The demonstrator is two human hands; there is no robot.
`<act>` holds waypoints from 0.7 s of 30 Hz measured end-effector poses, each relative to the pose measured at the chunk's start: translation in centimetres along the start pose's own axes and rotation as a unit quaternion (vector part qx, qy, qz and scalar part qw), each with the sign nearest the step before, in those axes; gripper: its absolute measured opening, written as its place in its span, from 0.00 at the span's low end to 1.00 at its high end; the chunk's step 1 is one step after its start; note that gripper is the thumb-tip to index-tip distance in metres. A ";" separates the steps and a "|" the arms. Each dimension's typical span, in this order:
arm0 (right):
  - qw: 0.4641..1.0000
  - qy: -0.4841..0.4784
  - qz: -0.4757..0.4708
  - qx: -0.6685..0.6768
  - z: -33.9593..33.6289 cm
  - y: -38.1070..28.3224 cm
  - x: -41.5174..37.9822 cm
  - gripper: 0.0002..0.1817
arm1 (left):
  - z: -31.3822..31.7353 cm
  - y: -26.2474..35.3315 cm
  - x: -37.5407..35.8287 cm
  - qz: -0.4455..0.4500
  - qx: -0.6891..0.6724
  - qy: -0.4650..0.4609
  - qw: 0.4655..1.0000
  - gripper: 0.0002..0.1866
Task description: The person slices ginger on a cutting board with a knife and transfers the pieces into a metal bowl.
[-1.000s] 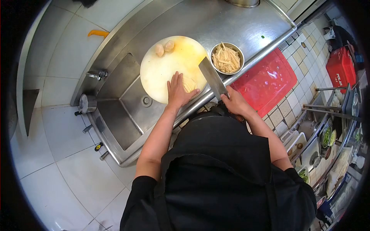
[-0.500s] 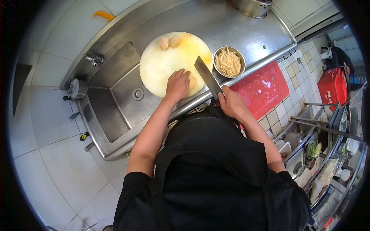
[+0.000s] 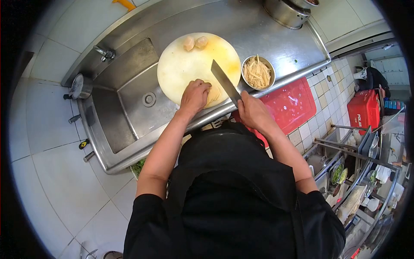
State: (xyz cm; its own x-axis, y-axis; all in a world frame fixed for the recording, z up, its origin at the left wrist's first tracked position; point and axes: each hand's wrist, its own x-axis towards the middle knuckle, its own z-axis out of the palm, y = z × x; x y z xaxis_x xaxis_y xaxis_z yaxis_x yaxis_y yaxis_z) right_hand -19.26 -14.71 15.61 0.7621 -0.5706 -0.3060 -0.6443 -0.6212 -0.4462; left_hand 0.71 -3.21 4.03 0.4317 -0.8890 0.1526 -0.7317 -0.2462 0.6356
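My right hand (image 3: pixel 253 113) is wrapped round the handle of a cleaver (image 3: pixel 225 82), its broad blade pointing up and left over the right part of a round white cutting board (image 3: pixel 181 64). My left hand (image 3: pixel 195 97) rests on the lower part of the board with bent fingers, against pale sliced food (image 3: pixel 213 96). The fingertips press on or beside these slices. Two pale pieces of food (image 3: pixel 195 43) lie near the board's top edge. Right of the board stands a metal bowl full of pale cut strips (image 3: pixel 257 73).
The board lies on a steel counter (image 3: pixel 215 19) beside a sink basin (image 3: pixel 125 103) with a tap (image 3: pixel 103 53). A red lid or tray (image 3: pixel 293 105) is below the counter's front edge. A metal pot (image 3: pixel 284 14) stands at the back right, a red cooler (image 3: pixel 364 110) farther right.
The camera view has shifted slightly. The cleaver has moved a little left, nearer my left hand, and its blade is tilted more. The sliced food looks more spread out.
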 end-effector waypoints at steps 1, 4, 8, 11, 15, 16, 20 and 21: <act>1.000 -0.002 0.001 -0.001 0.3 -0.1 0.6 0.12 | 0.0 -0.1 -0.1 -0.009 -0.006 -0.038 0.999 0.13; 0.999 0.006 -0.049 -0.018 0.7 -0.6 3.0 0.11 | 0.4 0.5 -0.1 -0.034 0.002 -0.046 0.998 0.12; 0.993 -0.056 -0.044 -0.089 0.1 -1.5 4.0 0.11 | 0.4 0.9 -0.2 -0.036 0.001 -0.050 0.998 0.11; 0.990 -0.071 -0.039 -0.117 -0.5 -1.9 3.2 0.11 | 0.4 1.2 -0.1 -0.026 0.002 -0.046 0.999 0.10; 0.993 -0.058 -0.030 -0.101 1.2 -0.9 0.5 0.09 | 0.5 1.1 0.2 -0.034 0.031 -0.068 0.997 0.10; 0.993 -0.059 -0.004 -0.099 2.7 -0.1 0.4 0.09 | 0.5 1.0 0.2 -0.031 0.041 -0.068 0.996 0.11; 0.995 -0.041 0.005 -0.087 4.5 1.0 1.3 0.10 | 0.4 1.0 0.5 -0.043 0.037 -0.076 0.996 0.11; 0.996 -0.023 -0.024 -0.080 4.2 0.8 2.3 0.10 | 0.5 0.8 0.4 -0.034 0.029 -0.076 0.996 0.10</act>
State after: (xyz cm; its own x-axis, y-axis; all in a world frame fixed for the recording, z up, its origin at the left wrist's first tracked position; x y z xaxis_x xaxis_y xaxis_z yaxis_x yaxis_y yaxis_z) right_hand -17.80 -14.26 11.00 0.7921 -0.5150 -0.3277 -0.6062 -0.7266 -0.3233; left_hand 0.03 -3.99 4.26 0.3987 -0.9170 -0.0086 -0.7353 -0.3253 0.5946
